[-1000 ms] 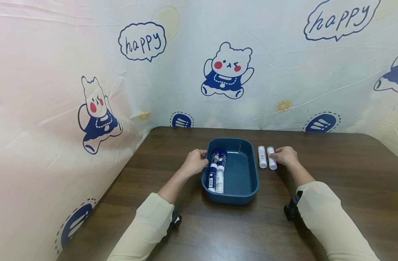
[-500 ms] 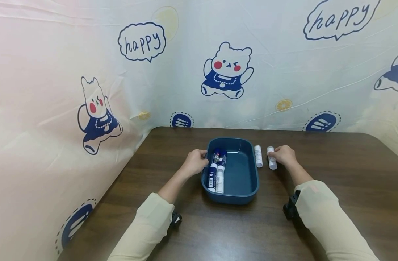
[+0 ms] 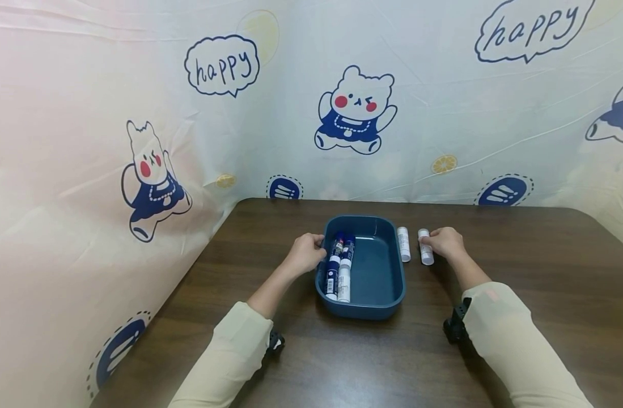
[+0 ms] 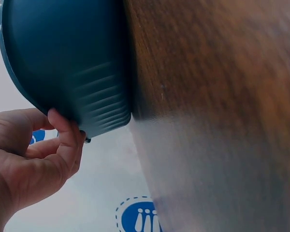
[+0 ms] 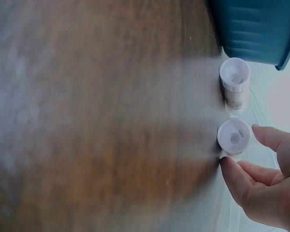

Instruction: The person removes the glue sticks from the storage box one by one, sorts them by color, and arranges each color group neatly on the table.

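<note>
My left hand [image 3: 305,253] is at the left rim of a blue plastic bin [image 3: 368,311], pinching it; in the left wrist view its fingers [image 4: 67,140] press the bin's outer wall. Inside the bin, along its left side, lie several tubes [image 3: 344,283], some dark blue, some white. My right hand [image 3: 446,243] pinches a white glue stick [image 5: 234,137] lying on the table, thumb on one side and fingers on the other. A second white glue stick [image 3: 403,245] lies beside the bin's right wall, with a gap between the two sticks.
The brown wooden table [image 3: 301,362] carries everything. Behind and to the left hangs a pale cloth [image 3: 291,124] printed with cartoon bears and "happy" bubbles. Black straps with small devices [image 3: 455,324] sit at the sleeves' cuffs.
The left glue stick has shifted left, closer to the bin, widening its gap from the other one. My right hand has moved very slightly; my left hand and the bin stay put.
</note>
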The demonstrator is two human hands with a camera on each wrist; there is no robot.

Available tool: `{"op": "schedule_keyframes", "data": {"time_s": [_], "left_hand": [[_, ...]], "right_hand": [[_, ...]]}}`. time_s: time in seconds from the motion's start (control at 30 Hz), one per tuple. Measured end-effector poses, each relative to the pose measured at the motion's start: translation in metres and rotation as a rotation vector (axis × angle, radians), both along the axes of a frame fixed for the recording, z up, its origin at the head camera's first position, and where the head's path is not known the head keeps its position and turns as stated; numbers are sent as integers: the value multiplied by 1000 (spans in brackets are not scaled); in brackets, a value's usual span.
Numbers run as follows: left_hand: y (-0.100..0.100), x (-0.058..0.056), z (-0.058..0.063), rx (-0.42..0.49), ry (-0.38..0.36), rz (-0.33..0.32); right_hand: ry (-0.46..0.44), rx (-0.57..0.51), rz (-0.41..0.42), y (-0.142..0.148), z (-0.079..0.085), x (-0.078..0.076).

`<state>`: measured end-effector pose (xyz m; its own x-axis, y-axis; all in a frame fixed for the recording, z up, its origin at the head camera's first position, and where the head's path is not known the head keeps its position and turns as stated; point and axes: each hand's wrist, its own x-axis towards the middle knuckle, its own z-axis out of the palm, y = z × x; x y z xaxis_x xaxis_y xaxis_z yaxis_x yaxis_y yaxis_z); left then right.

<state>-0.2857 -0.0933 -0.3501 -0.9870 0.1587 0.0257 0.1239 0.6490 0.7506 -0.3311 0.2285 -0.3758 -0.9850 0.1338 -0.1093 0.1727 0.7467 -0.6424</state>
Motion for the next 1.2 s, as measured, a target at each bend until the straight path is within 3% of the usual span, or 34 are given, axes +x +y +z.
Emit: {"op": "schedule_keyframes", "data": {"time_s": [0.33, 0.57, 1.2], "left_hand": [[0, -1, -1, -1, 6, -2], [1, -1, -1, 1, 7, 2], [0, -2, -2, 2, 7, 4]], "right_hand": [[90, -84, -77, -2, 8, 3], [153, -105, -85, -10, 16, 8], [140, -257, 72, -37, 35, 19]]}}
